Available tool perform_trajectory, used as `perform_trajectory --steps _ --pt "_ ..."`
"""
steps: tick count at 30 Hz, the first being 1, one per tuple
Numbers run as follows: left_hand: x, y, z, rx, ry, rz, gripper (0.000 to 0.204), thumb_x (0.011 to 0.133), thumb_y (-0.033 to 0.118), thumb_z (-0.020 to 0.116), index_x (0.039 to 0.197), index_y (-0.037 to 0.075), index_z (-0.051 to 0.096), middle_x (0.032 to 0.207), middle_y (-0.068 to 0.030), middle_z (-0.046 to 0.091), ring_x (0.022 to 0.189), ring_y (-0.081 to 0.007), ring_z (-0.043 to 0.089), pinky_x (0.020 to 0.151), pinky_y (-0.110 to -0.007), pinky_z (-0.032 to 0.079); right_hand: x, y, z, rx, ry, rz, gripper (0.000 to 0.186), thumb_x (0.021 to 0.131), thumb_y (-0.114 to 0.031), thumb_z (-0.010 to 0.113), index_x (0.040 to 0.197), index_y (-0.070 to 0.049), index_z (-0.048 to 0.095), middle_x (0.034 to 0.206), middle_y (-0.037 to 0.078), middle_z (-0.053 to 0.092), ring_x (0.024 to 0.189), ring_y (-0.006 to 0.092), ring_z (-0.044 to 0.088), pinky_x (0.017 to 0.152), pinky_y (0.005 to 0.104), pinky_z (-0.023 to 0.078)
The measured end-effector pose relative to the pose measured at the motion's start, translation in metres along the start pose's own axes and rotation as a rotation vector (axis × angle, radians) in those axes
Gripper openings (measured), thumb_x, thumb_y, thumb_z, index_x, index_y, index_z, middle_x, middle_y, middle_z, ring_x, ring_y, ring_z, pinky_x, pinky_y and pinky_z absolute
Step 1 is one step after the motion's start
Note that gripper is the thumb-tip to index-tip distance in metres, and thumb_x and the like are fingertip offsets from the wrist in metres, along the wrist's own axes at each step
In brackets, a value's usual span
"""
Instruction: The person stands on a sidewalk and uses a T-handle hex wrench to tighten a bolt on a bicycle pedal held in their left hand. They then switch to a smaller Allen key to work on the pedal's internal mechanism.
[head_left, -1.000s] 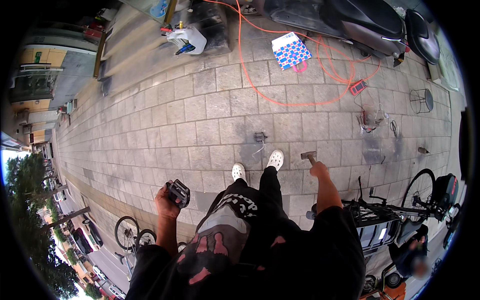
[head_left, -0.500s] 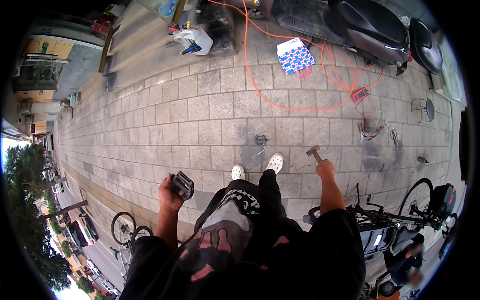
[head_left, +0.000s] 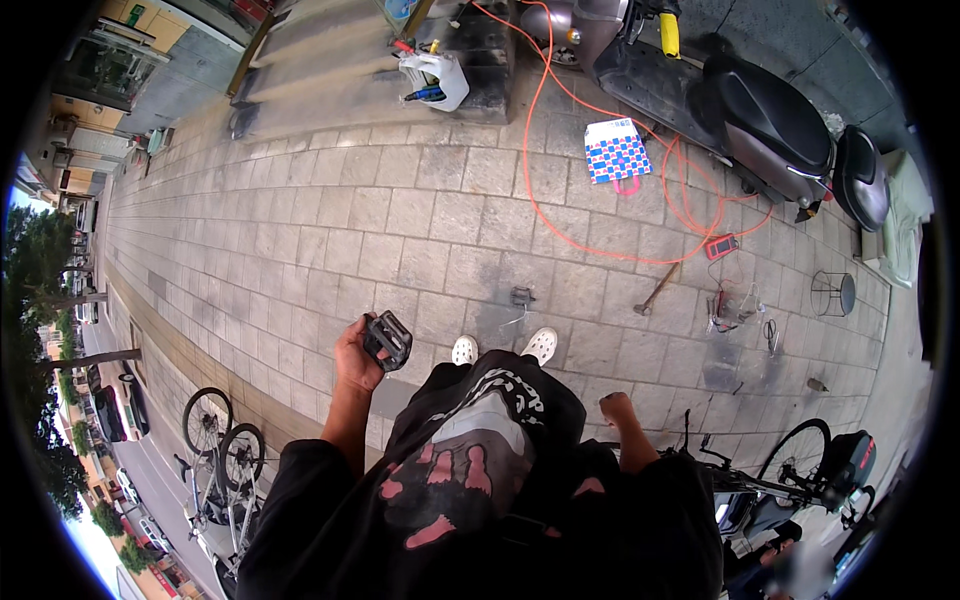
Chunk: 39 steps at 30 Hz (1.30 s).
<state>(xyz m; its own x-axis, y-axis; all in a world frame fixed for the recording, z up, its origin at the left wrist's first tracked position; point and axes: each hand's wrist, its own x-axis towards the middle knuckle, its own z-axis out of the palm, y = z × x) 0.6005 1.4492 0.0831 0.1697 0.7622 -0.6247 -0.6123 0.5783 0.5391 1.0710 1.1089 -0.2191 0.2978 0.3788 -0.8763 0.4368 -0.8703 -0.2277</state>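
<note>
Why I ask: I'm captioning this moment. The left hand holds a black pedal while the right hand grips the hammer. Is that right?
Not quite: the right hand isn't gripping the hammer. In the head view, the hammer is apart from that hand, farther out, toward the orange cable. The left hand holds a black pedal, as you say.

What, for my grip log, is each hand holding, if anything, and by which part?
Left hand: black pedal, by its left side. Right hand: curled, nothing visible.
</note>
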Motion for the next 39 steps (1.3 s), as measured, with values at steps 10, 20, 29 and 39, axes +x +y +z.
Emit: perform_trajectory --steps 10,20,29,39 --pt "0.019 0.032 0.033 -0.142 0.042 0.077 0.042 0.102 0.039 0.051 0.109 0.001 0.066 0.091 -0.0138 0.072 0.055 -0.0203 0.053 0.047 -0.029 0.040 -0.012 -0.090 -0.075 0.122 0.051 -0.011 0.029 0.092 -0.023 0.056 0.090 0.002 0.071 0.067 0.012 0.065 0.052 0.0235 0.065 0.047 0.0383 0.055" --pt "0.111 0.120 0.020 -0.386 -0.156 0.071 0.042 0.102 0.037 0.050 0.111 0.000 0.066 0.098 -0.0202 0.073 0.056 -0.0227 0.057 0.048 -0.030 0.044 -0.015 -0.189 -0.097 0.156 0.133 0.054 0.027 0.090 -0.023 0.058 0.094 0.000 0.071 0.074 0.009 0.066 0.056 0.0211 0.064 0.047 0.0392 0.053" --pt "0.200 0.228 0.014 -0.397 -0.205 -0.014 0.042 0.103 0.041 0.052 0.104 0.002 0.067 0.091 -0.0169 0.073 0.052 -0.0199 0.055 0.048 -0.030 0.045 -0.052 -0.345 -0.083 0.074 0.124 0.077 0.030 0.092 -0.026 0.057 0.092 0.000 0.072 0.072 0.011 0.068 0.055 0.0217 0.067 0.050 0.0382 0.057" --pt "0.243 0.310 0.001 -0.489 -0.164 0.122 0.038 0.105 0.032 0.046 0.120 0.003 0.065 0.109 -0.0160 0.072 0.065 -0.0235 0.059 0.051 -0.033 0.046 -0.031 -0.447 -0.084 -0.023 0.056 -0.037 0.033 0.093 -0.026 0.057 0.103 0.001 0.073 0.072 0.014 0.068 0.056 0.0222 0.068 0.049 0.0374 0.057"
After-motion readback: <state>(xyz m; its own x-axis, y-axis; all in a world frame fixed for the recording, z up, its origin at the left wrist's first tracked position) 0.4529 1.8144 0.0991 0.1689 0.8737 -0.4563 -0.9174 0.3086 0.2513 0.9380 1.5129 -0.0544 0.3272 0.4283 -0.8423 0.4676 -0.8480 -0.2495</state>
